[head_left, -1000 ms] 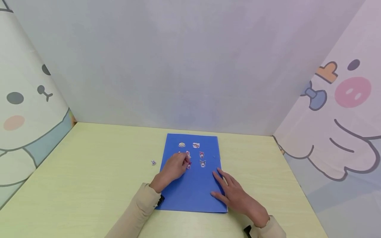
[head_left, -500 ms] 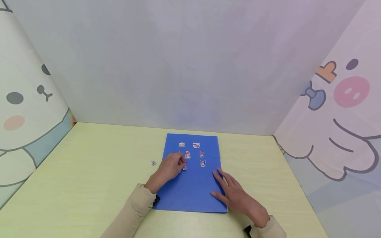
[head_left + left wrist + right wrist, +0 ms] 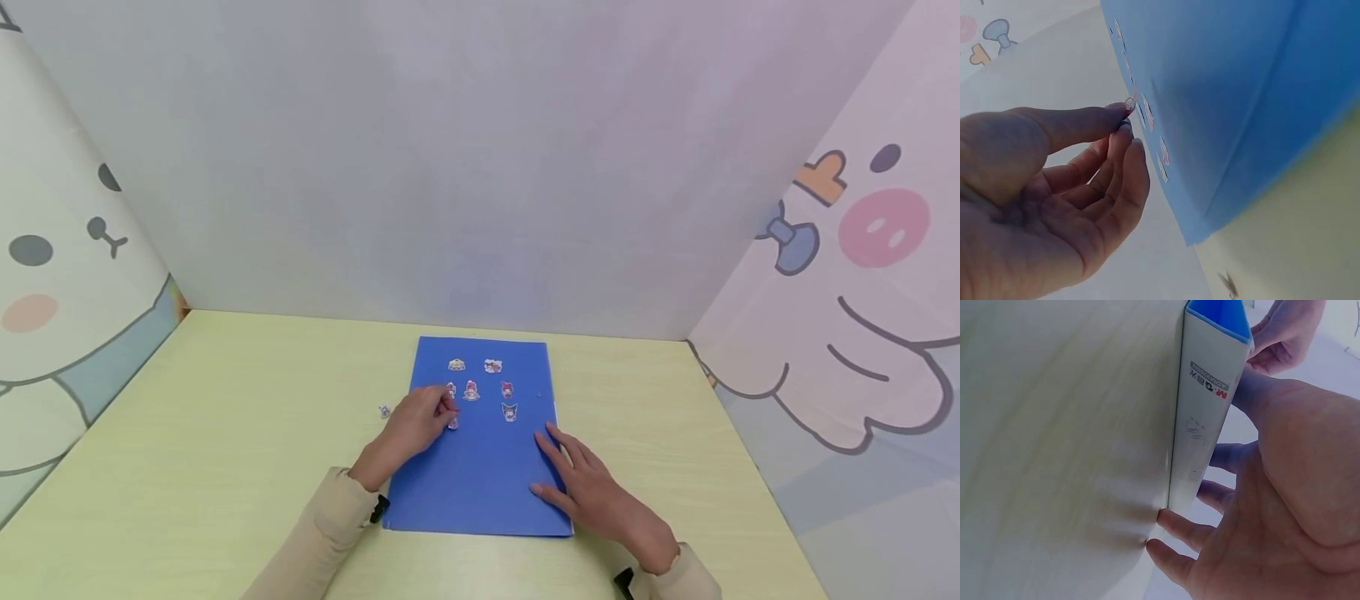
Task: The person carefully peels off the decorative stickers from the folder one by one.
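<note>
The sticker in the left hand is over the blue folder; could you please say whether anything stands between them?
Nothing visible does: the left hand pinches the sticker over the blue folder, with the folder's other visible stickers beyond it or rightward.

I'm in a small screened booth: a pale wood-grain table (image 3: pixel 262 417), a plain greyish backdrop (image 3: pixel 450 167), cartoon-printed sheets (image 3: pixel 900 333) at both sides. The wider room I can't tell.
</note>
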`<control>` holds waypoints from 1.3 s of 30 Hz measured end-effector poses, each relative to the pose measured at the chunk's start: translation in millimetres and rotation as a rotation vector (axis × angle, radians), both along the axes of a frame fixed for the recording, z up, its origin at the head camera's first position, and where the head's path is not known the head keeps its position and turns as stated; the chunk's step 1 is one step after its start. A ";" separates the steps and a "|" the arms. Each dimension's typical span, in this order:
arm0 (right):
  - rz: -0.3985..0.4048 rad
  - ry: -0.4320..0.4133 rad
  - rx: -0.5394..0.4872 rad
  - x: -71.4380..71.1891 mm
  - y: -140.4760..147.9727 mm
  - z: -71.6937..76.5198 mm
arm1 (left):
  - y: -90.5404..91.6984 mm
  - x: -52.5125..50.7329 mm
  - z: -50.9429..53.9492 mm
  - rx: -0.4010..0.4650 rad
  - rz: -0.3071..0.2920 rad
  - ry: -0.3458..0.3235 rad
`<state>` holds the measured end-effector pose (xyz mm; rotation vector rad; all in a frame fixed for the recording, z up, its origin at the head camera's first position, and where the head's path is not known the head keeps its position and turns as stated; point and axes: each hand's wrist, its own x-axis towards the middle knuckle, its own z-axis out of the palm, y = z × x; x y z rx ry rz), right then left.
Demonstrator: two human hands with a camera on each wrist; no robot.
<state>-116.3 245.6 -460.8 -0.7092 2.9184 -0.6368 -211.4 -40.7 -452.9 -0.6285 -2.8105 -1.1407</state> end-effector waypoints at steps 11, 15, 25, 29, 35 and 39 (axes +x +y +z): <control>-0.002 0.002 0.007 1.0 0.1 0.1 | -19.3 0.2 2.0 0.005 0.010 -0.016; -0.004 0.002 0.007 0.5 0.5 -0.8 | -27.9 -0.7 1.2 -0.005 0.026 -0.029; 0.013 0.071 -0.022 0.6 0.8 -5.5 | -46.4 -1.0 -0.6 -0.027 0.038 -0.020; 0.005 0.032 -0.016 0.7 0.2 -3.1 | -51.7 -1.6 1.2 -0.037 0.057 -0.024; 0.011 0.061 -0.029 -1.4 3.4 -12.2 | -60.7 -4.7 1.3 -0.049 0.072 -0.017; 0.016 0.117 -0.005 -2.4 6.1 -20.7 | -66.9 -6.5 0.1 -0.040 0.068 -0.008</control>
